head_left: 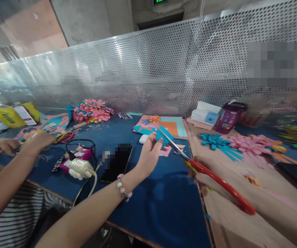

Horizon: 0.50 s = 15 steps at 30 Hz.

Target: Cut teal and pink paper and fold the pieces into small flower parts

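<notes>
A small piece of blue paper [164, 135] is held up over the blue surface [175, 203], pinched between the thumb and fingers of the left hand [150, 151]. The right hand [213, 164] is closed around the red handles of a pair of scissors [224, 185], and the blades are pointed up and leftward, laid against the paper; whether a cut is being made cannot be told. A beaded bracelet [123, 187] is worn on the left wrist.

Beyond the 2 hands, coloured sheets [181, 128] are stacked, with an orange paper flower [153, 119] placed on them. Near the left hand a small white object [143, 138] is seen, and a dark phone [124, 160], partly pixelated, is laid flat farther left. Next to it, a pale plug block [79, 167] is joined to a cord.

To the right, on a tan surface [215, 224], 1 blue paper flower [212, 141] and 1 pink paper flower [249, 146] are set side by side, with a purple cup [227, 119] behind them. At far left, a co-worker [11, 182] in striped clothing is seen, with both arms extended over the blue surface.
</notes>
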Available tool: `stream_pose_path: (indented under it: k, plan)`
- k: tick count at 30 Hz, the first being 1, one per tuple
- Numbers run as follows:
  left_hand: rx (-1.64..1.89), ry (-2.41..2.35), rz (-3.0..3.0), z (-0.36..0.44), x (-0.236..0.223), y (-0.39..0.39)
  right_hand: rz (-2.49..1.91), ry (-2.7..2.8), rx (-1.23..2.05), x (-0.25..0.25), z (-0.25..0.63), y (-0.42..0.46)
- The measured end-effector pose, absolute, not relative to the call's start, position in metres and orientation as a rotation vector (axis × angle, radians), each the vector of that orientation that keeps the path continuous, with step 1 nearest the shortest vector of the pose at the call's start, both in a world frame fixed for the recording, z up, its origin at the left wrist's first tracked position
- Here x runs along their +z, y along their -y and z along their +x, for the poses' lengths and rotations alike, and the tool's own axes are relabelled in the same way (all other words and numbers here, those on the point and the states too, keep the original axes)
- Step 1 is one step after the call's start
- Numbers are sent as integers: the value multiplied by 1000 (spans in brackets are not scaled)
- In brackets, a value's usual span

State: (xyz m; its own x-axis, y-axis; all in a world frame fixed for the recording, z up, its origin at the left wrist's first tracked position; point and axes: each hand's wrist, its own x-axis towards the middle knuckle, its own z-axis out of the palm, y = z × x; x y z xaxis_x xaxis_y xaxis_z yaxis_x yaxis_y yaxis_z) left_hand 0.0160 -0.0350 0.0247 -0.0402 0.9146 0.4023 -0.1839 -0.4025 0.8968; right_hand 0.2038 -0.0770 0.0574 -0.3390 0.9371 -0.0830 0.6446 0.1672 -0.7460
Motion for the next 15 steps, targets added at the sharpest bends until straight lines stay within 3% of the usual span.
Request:
stream_pose_path:
  k: [15]
  plan:
    - [1581,-845,1371,15,25,35,-1470,2079,959,55,205,77]
